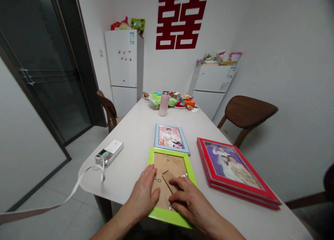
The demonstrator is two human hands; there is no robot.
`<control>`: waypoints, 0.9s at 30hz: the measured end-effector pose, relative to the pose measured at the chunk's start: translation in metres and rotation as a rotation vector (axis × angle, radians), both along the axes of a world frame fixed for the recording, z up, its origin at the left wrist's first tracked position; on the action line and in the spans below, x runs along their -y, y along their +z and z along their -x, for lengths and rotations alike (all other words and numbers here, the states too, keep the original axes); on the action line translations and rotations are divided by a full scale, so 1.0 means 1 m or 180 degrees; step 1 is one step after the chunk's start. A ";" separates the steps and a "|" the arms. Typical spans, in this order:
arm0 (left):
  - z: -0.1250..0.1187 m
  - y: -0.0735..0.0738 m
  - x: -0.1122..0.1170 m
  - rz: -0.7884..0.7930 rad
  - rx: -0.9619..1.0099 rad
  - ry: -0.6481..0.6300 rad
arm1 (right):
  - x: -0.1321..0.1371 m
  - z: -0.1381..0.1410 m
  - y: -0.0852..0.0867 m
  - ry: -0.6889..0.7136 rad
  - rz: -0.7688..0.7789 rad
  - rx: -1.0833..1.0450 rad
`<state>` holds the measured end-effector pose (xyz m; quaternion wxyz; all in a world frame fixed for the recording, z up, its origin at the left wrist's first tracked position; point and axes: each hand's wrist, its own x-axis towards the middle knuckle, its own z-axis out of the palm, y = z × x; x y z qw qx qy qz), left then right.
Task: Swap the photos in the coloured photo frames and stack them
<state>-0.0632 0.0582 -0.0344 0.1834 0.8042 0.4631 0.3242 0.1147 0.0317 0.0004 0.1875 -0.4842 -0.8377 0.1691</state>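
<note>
A lime-green picture frame lies face down at the table's near edge, its brown backing board up. Small metal clips sit along the board's sides. My left hand rests flat over the frame's left side, thumb stretched onto the board. On the board is a slanted brown stand leg. The curled fingers of my right hand close on the leg's lower part, which they partly hide. Just beyond the green frame, a light-blue picture frame lies face up with a photo in it.
Red picture frames are stacked at the right edge. A power bank with a white strap lies at the left. Farther back stand a pink bottle and assorted packets. Wooden chairs flank the white table.
</note>
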 end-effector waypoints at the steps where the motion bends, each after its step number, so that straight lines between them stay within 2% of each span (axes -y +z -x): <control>1: 0.000 -0.001 0.000 -0.0008 0.0026 0.0008 | 0.000 0.001 -0.001 -0.0031 -0.0024 -0.0005; 9: 0.001 -0.005 -0.002 -0.0024 0.0186 0.0028 | -0.011 0.013 0.006 -0.0294 0.0015 -0.0190; 17: 0.001 -0.004 -0.001 -0.0005 0.0290 0.0095 | -0.040 0.047 -0.001 -0.0546 -0.0171 0.0419; 27: 0.001 -0.005 -0.001 -0.0012 0.0402 0.0105 | -0.040 0.057 -0.005 -0.0795 -0.0251 0.0446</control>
